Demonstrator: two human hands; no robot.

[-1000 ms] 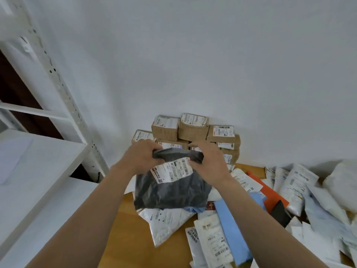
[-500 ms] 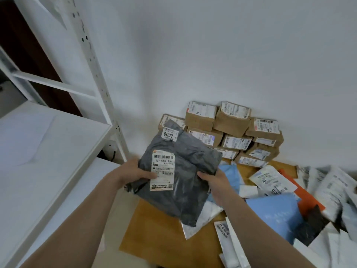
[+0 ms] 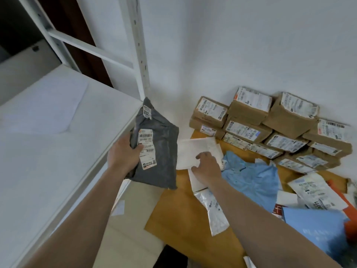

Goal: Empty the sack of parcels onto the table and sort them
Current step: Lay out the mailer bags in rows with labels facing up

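Note:
My left hand (image 3: 123,154) grips a dark grey mailer bag (image 3: 161,151) with white labels, holding it upright beside the edge of the white shelf (image 3: 58,151). My right hand (image 3: 207,166) rests on a white flat parcel (image 3: 190,153) lying on the wooden table (image 3: 179,219), fingers curled at its edge. Light blue bags (image 3: 253,176) and white labelled bags (image 3: 316,192) are strewn over the table. Brown cardboard boxes (image 3: 249,130) are stacked against the wall.
A white metal shelving unit stands to the left, its upright post (image 3: 140,49) close to the table corner. A silver-white pouch (image 3: 214,211) lies under my right forearm. An orange parcel (image 3: 350,227) sits at the far right. Pale floor (image 3: 125,229) shows between shelf and table.
My right hand let go of the grey bag and moved down onto the white parcel on the table. My left hand carried the grey bag leftward to the shelf edge.

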